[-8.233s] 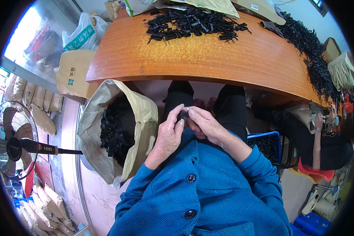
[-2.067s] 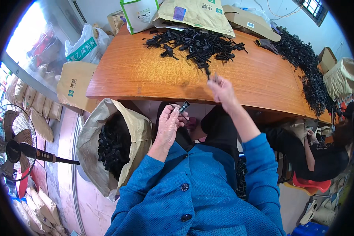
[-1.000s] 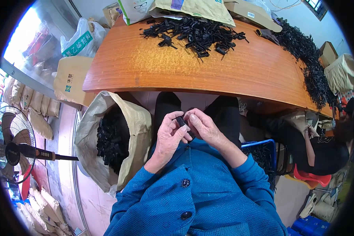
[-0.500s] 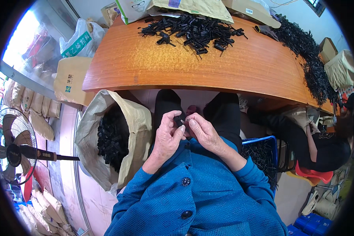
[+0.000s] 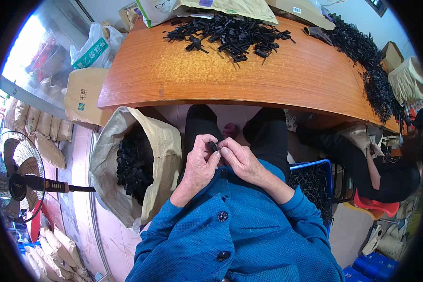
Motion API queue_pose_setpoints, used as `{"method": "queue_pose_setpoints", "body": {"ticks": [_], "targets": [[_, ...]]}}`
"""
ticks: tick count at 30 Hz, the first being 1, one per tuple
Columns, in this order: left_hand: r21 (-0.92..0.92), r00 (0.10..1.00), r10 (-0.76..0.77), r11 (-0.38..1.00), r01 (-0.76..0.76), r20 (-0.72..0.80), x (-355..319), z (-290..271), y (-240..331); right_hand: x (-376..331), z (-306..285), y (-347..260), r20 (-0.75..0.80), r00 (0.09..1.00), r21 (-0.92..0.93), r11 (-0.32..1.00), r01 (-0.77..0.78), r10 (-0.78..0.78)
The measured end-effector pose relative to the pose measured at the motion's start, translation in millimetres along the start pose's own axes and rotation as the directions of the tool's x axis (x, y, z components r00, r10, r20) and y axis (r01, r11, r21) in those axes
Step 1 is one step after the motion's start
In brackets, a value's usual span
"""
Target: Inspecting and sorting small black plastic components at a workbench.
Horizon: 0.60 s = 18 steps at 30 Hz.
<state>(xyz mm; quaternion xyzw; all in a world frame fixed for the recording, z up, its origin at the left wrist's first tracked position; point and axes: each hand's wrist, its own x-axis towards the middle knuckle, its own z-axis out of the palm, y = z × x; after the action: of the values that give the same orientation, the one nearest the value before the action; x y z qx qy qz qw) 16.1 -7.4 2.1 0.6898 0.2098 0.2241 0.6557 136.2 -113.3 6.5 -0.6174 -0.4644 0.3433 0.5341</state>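
Both of my hands meet over my lap, just below the edge of the wooden table (image 5: 268, 80). My left hand (image 5: 199, 162) and my right hand (image 5: 239, 160) pinch one small black plastic part (image 5: 213, 146) between their fingertips. The part is mostly hidden by the fingers. A heap of the same black parts (image 5: 230, 33) lies on the far side of the table. An open tan sack (image 5: 162, 145) holding more black parts (image 5: 134, 164) stands on the floor at my left knee.
A second band of black parts (image 5: 376, 70) runs along the table's right edge. A blue crate (image 5: 315, 164) of black pieces sits at my right. Another person (image 5: 385, 164) sits further right. A standing fan (image 5: 14, 181) and stacked bags are at the left.
My right hand reached out to the pile on the table, then came back to my lap. Since then both hands have stayed together on the small part, shifting only slightly.
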Motion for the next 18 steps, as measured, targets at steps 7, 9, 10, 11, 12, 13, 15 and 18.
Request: {"method": "queue_pose_setpoints", "body": {"ticks": [7,9,10,11,12,13,15,18], "targets": [[0.255,0.999,0.045,0.966,-0.044,0.001,0,1,5,0,3,4,-0.007,1.000,-0.025,1.000,0.015,-0.015],[0.283,1.000,0.023,0.959,-0.022,-0.002,0,1,5,0,3,5,-0.020,0.999,-0.054,0.998,0.028,-0.029],[0.303,0.999,0.035,0.952,-0.032,-0.003,0,0,3,0,4,4,-0.021,0.999,-0.054,0.998,0.027,-0.028],[0.323,0.999,0.047,0.945,-0.043,-0.004,0,0,2,0,5,3,-0.027,0.999,-0.064,0.997,0.031,-0.032],[0.324,0.999,0.046,0.945,-0.043,-0.003,0,0,1,0,6,3,-0.034,0.999,-0.075,0.997,0.034,-0.037],[0.395,0.989,0.145,0.910,-0.127,-0.016,-1,1,0,1,7,4,-0.037,0.999,-0.075,0.997,0.032,-0.035],[0.463,0.970,0.242,0.862,-0.207,-0.017,0,2,-3,2,11,10,-0.057,0.997,-0.066,0.997,0.042,-0.045],[0.543,0.942,0.335,0.794,-0.271,-0.018,0,2,-9,3,16,14,-0.088,0.994,-0.062,0.997,0.052,-0.057]]}}
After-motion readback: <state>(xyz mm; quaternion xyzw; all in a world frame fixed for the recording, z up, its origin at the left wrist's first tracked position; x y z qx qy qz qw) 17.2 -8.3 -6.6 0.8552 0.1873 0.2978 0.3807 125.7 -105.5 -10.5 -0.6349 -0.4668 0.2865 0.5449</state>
